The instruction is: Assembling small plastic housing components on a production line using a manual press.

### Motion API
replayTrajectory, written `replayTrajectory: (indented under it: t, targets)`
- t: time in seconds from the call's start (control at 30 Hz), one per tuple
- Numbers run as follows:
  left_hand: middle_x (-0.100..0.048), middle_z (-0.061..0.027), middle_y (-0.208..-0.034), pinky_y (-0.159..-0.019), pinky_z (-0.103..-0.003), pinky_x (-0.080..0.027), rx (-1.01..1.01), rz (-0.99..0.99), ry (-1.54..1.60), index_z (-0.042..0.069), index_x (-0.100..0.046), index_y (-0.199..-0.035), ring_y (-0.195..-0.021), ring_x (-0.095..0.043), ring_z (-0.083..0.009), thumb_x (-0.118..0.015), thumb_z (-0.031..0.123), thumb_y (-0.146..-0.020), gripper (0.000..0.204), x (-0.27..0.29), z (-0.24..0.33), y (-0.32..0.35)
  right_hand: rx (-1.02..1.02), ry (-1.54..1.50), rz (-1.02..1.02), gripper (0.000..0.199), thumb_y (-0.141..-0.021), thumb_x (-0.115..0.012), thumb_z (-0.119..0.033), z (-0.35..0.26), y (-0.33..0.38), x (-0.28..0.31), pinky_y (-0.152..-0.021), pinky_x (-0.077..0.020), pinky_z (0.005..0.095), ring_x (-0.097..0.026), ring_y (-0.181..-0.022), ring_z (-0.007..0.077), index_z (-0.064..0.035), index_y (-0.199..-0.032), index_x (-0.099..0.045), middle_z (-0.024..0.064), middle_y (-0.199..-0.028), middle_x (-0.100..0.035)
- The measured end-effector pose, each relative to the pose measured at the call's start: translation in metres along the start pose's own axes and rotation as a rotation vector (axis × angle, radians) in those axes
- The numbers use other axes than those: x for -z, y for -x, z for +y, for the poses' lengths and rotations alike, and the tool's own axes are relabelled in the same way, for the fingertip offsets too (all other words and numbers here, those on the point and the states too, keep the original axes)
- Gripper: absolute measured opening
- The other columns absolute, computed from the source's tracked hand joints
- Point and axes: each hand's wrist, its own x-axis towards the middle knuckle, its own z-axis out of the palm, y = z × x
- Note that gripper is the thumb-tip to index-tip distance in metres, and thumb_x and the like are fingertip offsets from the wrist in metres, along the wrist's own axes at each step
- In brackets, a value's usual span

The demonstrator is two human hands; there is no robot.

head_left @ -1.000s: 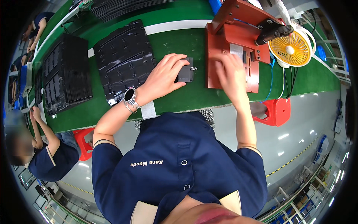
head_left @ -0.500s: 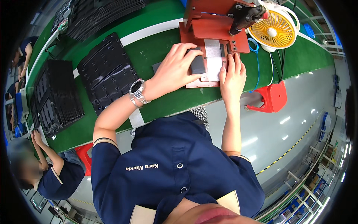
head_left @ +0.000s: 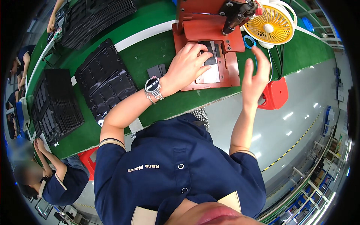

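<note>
My left hand (head_left: 188, 67) reaches from the left onto the base of a red press fixture (head_left: 231, 71). Its fingers hold a dark flat rectangular piece (head_left: 212, 57), which lies over the far part of a white strip (head_left: 210, 76) on that base. The fingers cover the piece's left side. Off the fixture's right side, my right hand (head_left: 256, 77) is raised with nothing in it, thumb and fingers apart. Beside my left wrist, which wears a metal watch (head_left: 152, 85), more dark flat pieces (head_left: 156, 71) lie on the green table (head_left: 148, 50).
A black lever clamp (head_left: 234, 22) rises above the fixture, beside a yellow-and-white fan (head_left: 268, 28) with hanging cables. Black moulded trays (head_left: 107, 77) lie at left, near tall stacks (head_left: 60, 103). A red stool (head_left: 278, 93) stands beyond the table edge. A co-worker (head_left: 65, 183) sits at lower left.
My left hand has carried the dark piece rightward and away from me, onto the white strip. My right hand has lifted off the fixture and moved right, its fingers spreading.
</note>
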Motion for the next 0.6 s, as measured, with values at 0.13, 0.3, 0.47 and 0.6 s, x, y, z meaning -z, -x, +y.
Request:
replayTrajectory:
  t: [0.13,0.3,0.47,0.6]
  targets:
    - [-0.061,-0.0059,-0.121,-0.095,-0.04,-0.052,-0.001,0.051,-0.011,0.008,-0.071,-0.116,-0.113,-0.056,-0.0273,-0.074,0.02,-0.088,0.03,-0.004,0.003,0.001,0.176,-0.139,0.171,0.027,-0.095,-0.064,-0.007,-0.014,-0.06,0.001,-0.098,-0.0484,0.0411,-0.063,-0.111,0.0313,-0.0018,-0.122,-0.066,0.0139,-0.115,-0.07]
    - [-0.065,-0.004,-0.117,-0.091,-0.038,-0.055,0.004,0.052,-0.068,0.01,-0.071,-0.119,-0.109,-0.058,-0.0258,-0.073,0.017,-0.087,0.033,-0.008,0.01,-0.003,0.206,-0.119,0.114,0.03,-0.098,-0.06,-0.011,-0.027,-0.125,0.012,-0.102,-0.0453,0.0359,-0.062,-0.116,0.0261,0.0001,-0.126,-0.064,0.0123,-0.123,-0.068]
    - [-0.065,-0.0051,-0.117,-0.091,-0.036,-0.056,-0.037,0.078,-0.215,0.01,-0.071,-0.12,-0.107,-0.06,-0.024,-0.073,0.014,-0.084,0.036,-0.015,0.013,-0.001,0.183,-0.312,0.133,0.029,-0.102,-0.055,-0.013,-0.032,-0.164,0.013,-0.099,-0.0464,0.0337,-0.063,-0.111,0.0209,0.003,-0.125,-0.062,0.0125,-0.114,-0.07]
    - [-0.066,-0.0067,-0.117,-0.092,-0.036,-0.055,-0.096,0.047,-0.352,0.008,-0.069,-0.12,-0.107,-0.061,-0.0228,-0.073,0.013,-0.083,0.038,-0.011,0.016,-0.001,0.169,-0.289,-0.083,0.034,-0.104,-0.055,-0.021,-0.043,-0.196,0.014,-0.098,-0.0467,0.033,-0.065,-0.111,0.0215,0.0012,-0.128,-0.061,0.0138,-0.116,-0.069]
